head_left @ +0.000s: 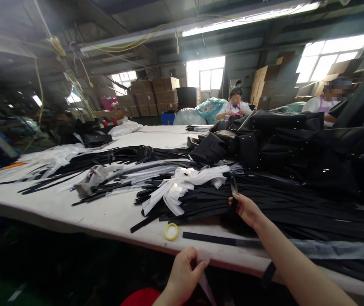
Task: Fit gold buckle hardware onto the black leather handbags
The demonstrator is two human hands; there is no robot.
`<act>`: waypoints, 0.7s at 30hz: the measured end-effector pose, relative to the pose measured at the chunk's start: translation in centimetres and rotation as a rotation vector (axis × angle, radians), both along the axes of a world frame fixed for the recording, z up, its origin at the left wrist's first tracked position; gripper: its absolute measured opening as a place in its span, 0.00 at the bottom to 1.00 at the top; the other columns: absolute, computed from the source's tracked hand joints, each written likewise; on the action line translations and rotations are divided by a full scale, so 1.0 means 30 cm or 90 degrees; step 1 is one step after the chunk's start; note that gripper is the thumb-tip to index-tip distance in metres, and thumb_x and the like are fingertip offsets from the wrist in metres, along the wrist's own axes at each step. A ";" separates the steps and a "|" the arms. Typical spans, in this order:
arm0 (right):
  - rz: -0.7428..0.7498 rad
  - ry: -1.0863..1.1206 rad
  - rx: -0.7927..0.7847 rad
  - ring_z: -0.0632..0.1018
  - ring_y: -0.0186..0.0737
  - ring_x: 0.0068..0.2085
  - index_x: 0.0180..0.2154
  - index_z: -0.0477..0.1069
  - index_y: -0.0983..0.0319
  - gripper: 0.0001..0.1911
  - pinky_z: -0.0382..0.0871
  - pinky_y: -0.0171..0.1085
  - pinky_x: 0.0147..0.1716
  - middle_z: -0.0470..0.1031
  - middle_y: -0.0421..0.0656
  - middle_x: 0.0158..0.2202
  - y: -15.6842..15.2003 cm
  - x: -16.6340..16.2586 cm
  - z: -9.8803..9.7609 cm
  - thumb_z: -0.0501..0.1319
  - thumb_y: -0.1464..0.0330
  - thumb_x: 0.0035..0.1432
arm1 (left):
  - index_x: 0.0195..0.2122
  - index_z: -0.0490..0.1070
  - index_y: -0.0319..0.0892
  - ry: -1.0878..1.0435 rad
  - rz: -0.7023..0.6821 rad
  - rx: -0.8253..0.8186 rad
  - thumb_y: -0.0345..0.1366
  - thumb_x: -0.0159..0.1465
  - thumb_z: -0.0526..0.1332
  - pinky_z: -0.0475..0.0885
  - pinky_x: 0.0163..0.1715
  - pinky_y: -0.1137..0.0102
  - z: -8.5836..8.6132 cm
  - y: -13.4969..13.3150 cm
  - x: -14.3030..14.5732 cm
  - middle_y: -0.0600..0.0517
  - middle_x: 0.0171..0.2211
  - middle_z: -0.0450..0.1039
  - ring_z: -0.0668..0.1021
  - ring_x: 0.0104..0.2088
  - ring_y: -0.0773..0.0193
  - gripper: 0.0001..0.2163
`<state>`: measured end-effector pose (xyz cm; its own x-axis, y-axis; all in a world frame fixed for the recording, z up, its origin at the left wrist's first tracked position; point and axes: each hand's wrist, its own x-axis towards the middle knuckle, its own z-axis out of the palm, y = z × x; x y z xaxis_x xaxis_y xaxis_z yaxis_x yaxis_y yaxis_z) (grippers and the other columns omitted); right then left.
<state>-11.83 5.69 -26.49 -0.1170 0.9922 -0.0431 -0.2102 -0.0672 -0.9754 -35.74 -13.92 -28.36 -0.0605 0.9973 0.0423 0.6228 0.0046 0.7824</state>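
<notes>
My right hand (245, 208) reaches over the white table (83, 212) and pinches the end of a black strap (234, 187) that sticks up from the pile of black straps (297, 199). My left hand (184, 274) is below the table's front edge, fingers closed on a thin translucent plastic strip (206, 285). A single black strap (214, 239) lies flat along the edge between the hands, next to a yellow ring (171, 231). A knot of white plastic wrappers (182, 185) rests on the straps.
Black leather bags (280, 140) are heaped at the right. More straps and wrappers (105, 170) spread to the left. Two people sit at the far end (234, 108) and right (328, 100). Cardboard boxes (156, 97) line the back wall.
</notes>
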 end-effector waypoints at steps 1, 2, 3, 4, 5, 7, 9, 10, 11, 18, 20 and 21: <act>-0.021 0.017 -0.006 0.78 0.41 0.28 0.32 0.64 0.58 0.14 0.75 0.41 0.29 0.75 0.43 0.27 0.002 0.013 -0.005 0.64 0.58 0.50 | 0.20 0.58 0.42 0.009 0.005 0.005 0.37 0.57 0.62 0.59 0.27 0.70 -0.010 0.008 -0.010 0.55 0.22 0.62 0.66 0.26 0.66 0.14; -0.040 0.026 -0.010 0.77 0.41 0.27 0.32 0.64 0.58 0.14 0.76 0.41 0.29 0.74 0.42 0.25 0.005 0.024 -0.013 0.64 0.58 0.50 | 0.20 0.58 0.42 0.020 0.008 0.009 0.37 0.57 0.62 0.59 0.27 0.70 -0.020 0.017 -0.018 0.56 0.22 0.62 0.66 0.25 0.66 0.14; -0.056 0.027 -0.011 0.77 0.41 0.27 0.32 0.63 0.58 0.13 0.76 0.41 0.30 0.73 0.41 0.24 0.007 0.033 -0.022 0.63 0.58 0.51 | 0.20 0.57 0.42 0.030 0.009 0.014 0.36 0.58 0.61 0.59 0.27 0.70 -0.029 0.027 -0.025 0.56 0.22 0.61 0.66 0.25 0.66 0.14; -0.069 0.019 -0.011 0.77 0.41 0.28 0.31 0.63 0.57 0.13 0.76 0.42 0.31 0.73 0.41 0.24 0.008 0.041 -0.031 0.62 0.57 0.52 | 0.20 0.58 0.42 0.038 0.009 0.015 0.36 0.58 0.61 0.59 0.28 0.70 -0.037 0.037 -0.030 0.56 0.22 0.61 0.66 0.25 0.66 0.14; -0.076 0.003 -0.010 0.77 0.41 0.29 0.31 0.62 0.57 0.13 0.76 0.42 0.32 0.73 0.41 0.25 0.009 0.048 -0.040 0.61 0.56 0.53 | 0.20 0.58 0.42 0.042 0.009 0.014 0.35 0.59 0.60 0.59 0.28 0.70 -0.044 0.046 -0.034 0.56 0.22 0.61 0.66 0.26 0.66 0.13; -0.076 -0.052 -0.001 0.78 0.42 0.31 0.31 0.63 0.58 0.13 0.76 0.42 0.35 0.74 0.43 0.27 0.010 0.062 -0.053 0.59 0.55 0.53 | 0.20 0.59 0.42 0.040 0.008 0.005 0.36 0.59 0.60 0.60 0.29 0.70 -0.053 0.057 -0.038 0.56 0.22 0.62 0.66 0.26 0.66 0.12; -0.063 -0.138 0.018 0.78 0.44 0.34 0.31 0.65 0.58 0.12 0.75 0.43 0.37 0.76 0.46 0.30 0.007 0.081 -0.058 0.58 0.57 0.53 | 0.21 0.60 0.42 0.041 0.003 -0.004 0.37 0.59 0.60 0.61 0.29 0.70 -0.057 0.061 -0.036 0.56 0.22 0.63 0.67 0.27 0.66 0.12; -0.057 -0.192 0.032 0.78 0.44 0.36 0.31 0.66 0.59 0.10 0.74 0.44 0.39 0.76 0.46 0.31 0.004 0.094 -0.057 0.58 0.59 0.52 | 0.21 0.61 0.42 0.044 0.000 -0.006 0.37 0.59 0.60 0.61 0.29 0.70 -0.058 0.060 -0.034 0.56 0.22 0.63 0.67 0.27 0.66 0.12; -0.053 -0.252 0.051 0.78 0.45 0.37 0.32 0.68 0.60 0.09 0.73 0.45 0.41 0.76 0.47 0.33 -0.001 0.109 -0.054 0.59 0.62 0.50 | 0.21 0.61 0.42 0.049 -0.004 -0.006 0.38 0.59 0.60 0.61 0.29 0.70 -0.059 0.058 -0.030 0.56 0.23 0.63 0.67 0.27 0.66 0.12; -0.001 -0.795 0.289 0.73 0.52 0.46 0.43 0.75 0.63 0.23 0.61 0.47 0.50 0.73 0.52 0.45 -0.074 0.196 -0.021 0.58 0.76 0.42 | 0.21 0.61 0.42 0.053 -0.029 -0.011 0.41 0.59 0.61 0.61 0.29 0.70 -0.069 0.050 0.006 0.55 0.23 0.64 0.67 0.27 0.65 0.14; 0.033 -0.948 0.354 0.75 0.50 0.42 0.46 0.75 0.63 0.22 0.63 0.46 0.45 0.74 0.52 0.45 -0.077 0.234 -0.003 0.56 0.76 0.48 | 0.22 0.62 0.42 0.051 -0.044 0.000 0.41 0.59 0.61 0.61 0.30 0.70 -0.066 0.053 0.015 0.55 0.23 0.65 0.68 0.27 0.65 0.13; 0.033 -0.995 0.370 0.75 0.50 0.41 0.45 0.75 0.62 0.21 0.63 0.46 0.44 0.75 0.52 0.44 -0.072 0.266 0.013 0.55 0.76 0.50 | 0.22 0.62 0.42 0.052 -0.051 0.006 0.40 0.59 0.61 0.61 0.30 0.70 -0.064 0.055 0.018 0.55 0.24 0.65 0.68 0.28 0.65 0.12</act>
